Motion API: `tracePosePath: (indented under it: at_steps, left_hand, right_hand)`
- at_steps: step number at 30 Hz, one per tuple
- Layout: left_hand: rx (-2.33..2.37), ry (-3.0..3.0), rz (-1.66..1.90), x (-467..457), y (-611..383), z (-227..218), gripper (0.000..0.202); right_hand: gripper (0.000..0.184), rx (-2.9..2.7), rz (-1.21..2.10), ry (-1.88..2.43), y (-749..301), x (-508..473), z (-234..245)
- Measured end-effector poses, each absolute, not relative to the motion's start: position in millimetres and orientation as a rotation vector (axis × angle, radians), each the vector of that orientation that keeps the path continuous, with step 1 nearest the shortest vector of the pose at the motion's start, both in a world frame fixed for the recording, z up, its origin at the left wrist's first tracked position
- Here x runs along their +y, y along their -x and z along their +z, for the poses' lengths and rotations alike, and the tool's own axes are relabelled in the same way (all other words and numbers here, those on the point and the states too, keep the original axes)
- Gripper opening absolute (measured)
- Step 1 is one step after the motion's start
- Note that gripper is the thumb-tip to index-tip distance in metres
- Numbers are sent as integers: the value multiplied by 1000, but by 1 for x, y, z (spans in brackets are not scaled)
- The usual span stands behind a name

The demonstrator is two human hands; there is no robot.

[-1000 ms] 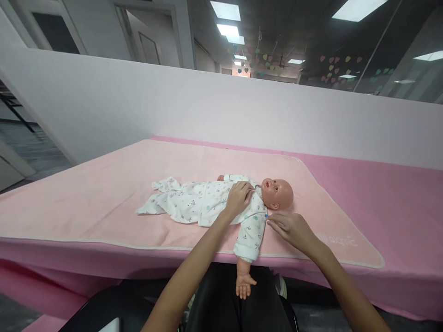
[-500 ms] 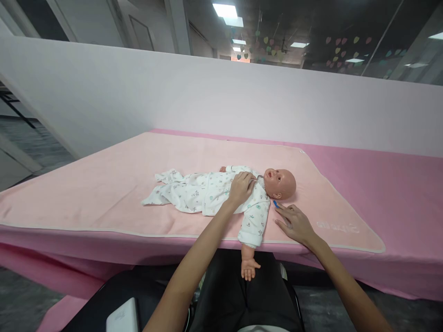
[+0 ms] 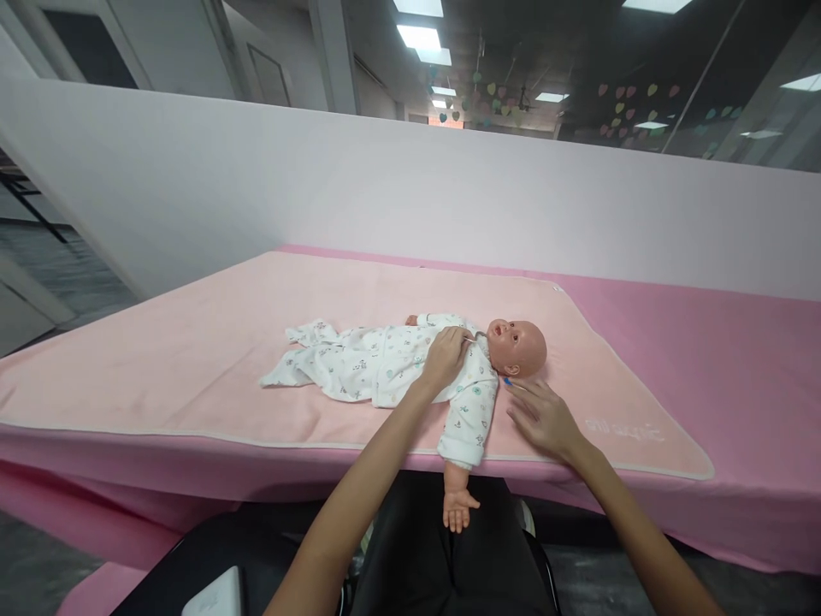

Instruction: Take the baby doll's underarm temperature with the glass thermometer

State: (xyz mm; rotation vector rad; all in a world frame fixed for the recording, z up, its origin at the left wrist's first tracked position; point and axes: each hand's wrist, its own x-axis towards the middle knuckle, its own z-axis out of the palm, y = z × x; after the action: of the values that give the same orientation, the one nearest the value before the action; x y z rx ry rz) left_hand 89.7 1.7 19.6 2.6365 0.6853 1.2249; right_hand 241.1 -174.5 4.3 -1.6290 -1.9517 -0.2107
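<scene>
A baby doll (image 3: pixel 391 364) in white patterned clothes lies on its back, head to the right and face up. My left hand (image 3: pixel 445 358) rests on its upper chest near the collar, fingers pressed together. A thin whitish sliver shows at those fingertips; what they pinch is too small to tell. My right hand (image 3: pixel 542 417) hovers low over the blanket beside the doll's head, thumb apart and fingers stretched out. A small blue thing (image 3: pixel 507 381) shows at my right index fingertip, close under the doll's neck and partly hidden; its kind is unclear.
A peach blanket (image 3: pixel 211 342) covers much of the pink-draped table (image 3: pixel 737 368). The doll's near arm (image 3: pixel 457 496) hangs over the front edge above my lap. Behind stands a white partition (image 3: pixel 410 188) with glass above. A white box-like object (image 3: pixel 215 595) lies at lower left.
My right hand has shifted slightly left toward the doll's neck, and less of the blue thing shows. My left hand stays at the chest. The view has tilted slightly.
</scene>
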Motion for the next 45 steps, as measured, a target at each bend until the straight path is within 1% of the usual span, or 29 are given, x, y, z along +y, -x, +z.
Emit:
tracePosePath:
  at_steps: [3, 6, 11, 15, 19, 27, 33, 40, 45]
  left_hand:
    - [670, -2643, 1233, 2, -90, 18, 14]
    - [663, -2710, 1231, 6, -90, 14, 14]
    - [776, -2743, 1243, 11, -92, 10, 12]
    - [815, -2706, 1250, 8, -94, 10, 9]
    - [890, -2594, 1232, 4, -93, 13, 13]
    - [784, -2467, 1329, -3, -87, 18, 18]
    - [764, -2369, 1355, -3, -87, 20, 16]
    - [752, -2286, 1404, -1, -86, 19, 19]
    - [700, -2260, 1378, 0, -84, 21, 21]
  right_hand:
    - [33, -1843, -271, 1429, -214, -138, 17]
    - [37, -1726, -340, 1288, -189, -90, 26]
    - [41, -1593, -401, 1298, -177, -43, 19]
    - [43, -1528, -436, 1296, -182, -41, 10]
    - [42, -1474, -428, 1260, -181, -42, 8]
    - [44, -1389, -240, 1340, -181, -38, 8]
    - [43, -1380, -189, 1354, -183, -37, 5]
    - [44, -1398, -141, 1301, -184, -34, 0]
    - [40, -1398, -142, 1273, -183, -37, -1]
